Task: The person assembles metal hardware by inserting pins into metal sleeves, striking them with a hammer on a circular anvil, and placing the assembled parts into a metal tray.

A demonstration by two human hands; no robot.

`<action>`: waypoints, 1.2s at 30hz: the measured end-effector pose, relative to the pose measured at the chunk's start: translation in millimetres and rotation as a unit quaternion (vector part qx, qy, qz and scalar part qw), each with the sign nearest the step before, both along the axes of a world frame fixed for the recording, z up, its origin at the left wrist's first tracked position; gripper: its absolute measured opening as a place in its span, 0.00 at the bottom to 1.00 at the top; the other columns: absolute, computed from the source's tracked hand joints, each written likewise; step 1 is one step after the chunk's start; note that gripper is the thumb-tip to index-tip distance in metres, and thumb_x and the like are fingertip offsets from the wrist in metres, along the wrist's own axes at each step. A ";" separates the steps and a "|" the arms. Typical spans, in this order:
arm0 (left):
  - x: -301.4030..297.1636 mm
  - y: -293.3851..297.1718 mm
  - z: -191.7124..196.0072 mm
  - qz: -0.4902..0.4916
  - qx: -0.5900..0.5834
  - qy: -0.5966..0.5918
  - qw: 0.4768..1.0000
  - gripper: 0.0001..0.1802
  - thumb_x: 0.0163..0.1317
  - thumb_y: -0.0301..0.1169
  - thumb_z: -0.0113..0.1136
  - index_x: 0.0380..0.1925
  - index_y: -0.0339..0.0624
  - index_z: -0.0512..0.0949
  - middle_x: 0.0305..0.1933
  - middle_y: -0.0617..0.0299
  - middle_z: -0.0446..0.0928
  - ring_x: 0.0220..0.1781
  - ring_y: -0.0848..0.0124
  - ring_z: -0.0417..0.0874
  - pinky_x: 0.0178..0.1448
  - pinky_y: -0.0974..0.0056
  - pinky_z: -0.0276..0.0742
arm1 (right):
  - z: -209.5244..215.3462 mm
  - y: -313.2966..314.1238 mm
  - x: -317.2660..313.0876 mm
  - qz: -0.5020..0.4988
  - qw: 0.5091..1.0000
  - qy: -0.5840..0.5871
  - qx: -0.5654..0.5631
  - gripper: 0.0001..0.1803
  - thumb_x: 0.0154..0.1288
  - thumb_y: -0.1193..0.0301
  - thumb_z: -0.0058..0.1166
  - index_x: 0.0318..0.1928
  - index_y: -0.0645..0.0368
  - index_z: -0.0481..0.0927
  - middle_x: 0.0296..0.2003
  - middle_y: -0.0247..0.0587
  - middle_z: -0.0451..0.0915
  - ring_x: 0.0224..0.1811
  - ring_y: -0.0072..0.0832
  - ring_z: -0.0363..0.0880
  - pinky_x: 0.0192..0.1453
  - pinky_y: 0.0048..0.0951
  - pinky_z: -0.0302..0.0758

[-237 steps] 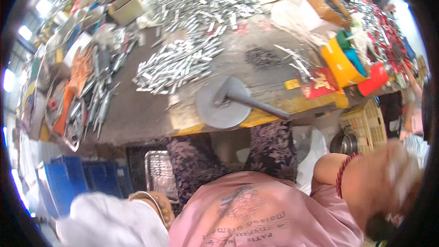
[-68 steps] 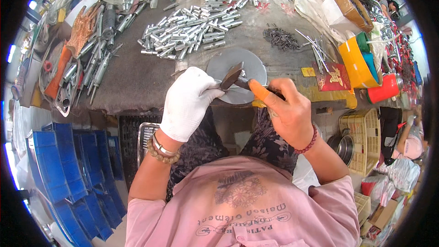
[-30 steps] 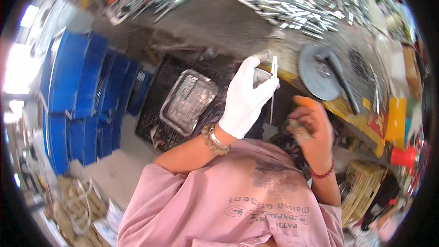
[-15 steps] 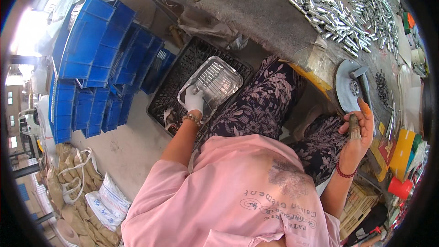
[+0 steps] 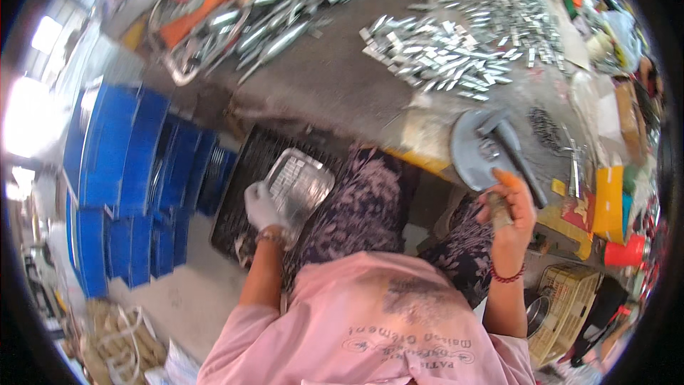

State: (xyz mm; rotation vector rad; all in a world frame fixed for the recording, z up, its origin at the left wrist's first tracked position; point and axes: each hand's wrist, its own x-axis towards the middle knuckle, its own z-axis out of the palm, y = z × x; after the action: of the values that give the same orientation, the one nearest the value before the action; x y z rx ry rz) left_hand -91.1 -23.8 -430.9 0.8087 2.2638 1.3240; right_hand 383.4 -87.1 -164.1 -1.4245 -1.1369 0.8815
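Silver metal forms the shallow tray (image 5: 308, 198), which sits in a black crate (image 5: 226, 219) directly at the left grip (image 5: 263, 205). Slim pale pieces (image 5: 288, 172) lie side by side in the tray, just beyond the fingers of that grip. The left grip wears a white glove and rests at the tray's left edge; blur prevents telling whether it is closed on anything. The right grip (image 5: 511, 207) is well apart from the tray, partly open, fingers loosely curled, an orange cover (image 5: 509, 180) on one finger and a grey-brown wrap (image 5: 500, 210) on the thumb.

Just beyond the right grip, a round grey plate (image 5: 464, 160) lies on the bench (image 5: 328, 71), with a hammer (image 5: 514, 155) across it. The hammer's handle runs just right of the right grip; contact cannot be determined. Beyond the plate are a heap of silver tubes (image 5: 442, 57) and, to its right, a cluster of small dark pins (image 5: 545, 128). A yellow box (image 5: 608, 203) and a red container (image 5: 624, 250) stand right of the right grip. Left of the left grip, blue bins (image 5: 107, 157) are stacked; farther beyond it, an orange handle (image 5: 199, 13) lies among metal tools (image 5: 274, 39) on the bench.
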 end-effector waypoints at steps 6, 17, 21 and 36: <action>85.4 78.1 230.5 -0.210 0.212 0.081 0.951 0.08 0.77 0.25 0.67 0.51 0.35 0.87 0.45 0.60 0.87 0.40 0.74 0.85 0.47 0.66 0.84 | 6.8 3.6 -7.3 0.020 0.998 0.063 -0.021 0.21 0.77 0.86 0.56 0.67 0.64 0.83 0.50 0.36 0.85 0.46 0.20 0.88 0.43 0.22 0.85; 215.9 172.6 266.2 -0.518 0.176 0.240 0.802 0.19 0.69 0.32 0.75 0.56 0.38 0.84 0.52 0.53 0.88 0.49 0.61 0.89 0.60 0.59 0.84 | 49.2 -19.4 20.9 0.025 0.994 -0.095 0.048 0.21 0.65 0.85 0.66 0.58 0.61 0.89 0.49 0.46 0.90 0.49 0.34 0.91 0.54 0.34 0.84; 226.7 157.2 289.2 -0.512 0.161 0.245 0.807 0.10 0.69 0.26 0.72 0.47 0.37 0.84 0.43 0.57 0.83 0.42 0.65 0.83 0.53 0.62 0.81 | 58.6 -25.0 66.2 -0.071 0.952 -0.289 0.069 0.16 0.65 0.80 0.67 0.53 0.58 0.89 0.46 0.48 0.89 0.46 0.43 0.90 0.54 0.37 0.85; 240.2 114.3 313.6 -0.633 0.200 0.272 0.696 0.14 0.60 0.22 0.75 0.46 0.39 0.87 0.48 0.54 0.87 0.53 0.54 0.87 0.62 0.55 0.82 | 38.2 24.8 180.3 -0.205 0.769 -0.573 -0.194 0.22 0.63 0.76 0.67 0.58 0.55 0.82 0.48 0.48 0.87 0.54 0.54 0.88 0.58 0.53 0.83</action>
State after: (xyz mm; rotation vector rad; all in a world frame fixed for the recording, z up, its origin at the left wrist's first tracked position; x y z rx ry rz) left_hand 149.1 90.5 -117.4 2.5195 0.9705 0.8207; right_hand 563.7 -62.4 -125.9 -2.5828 -1.4121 -0.2213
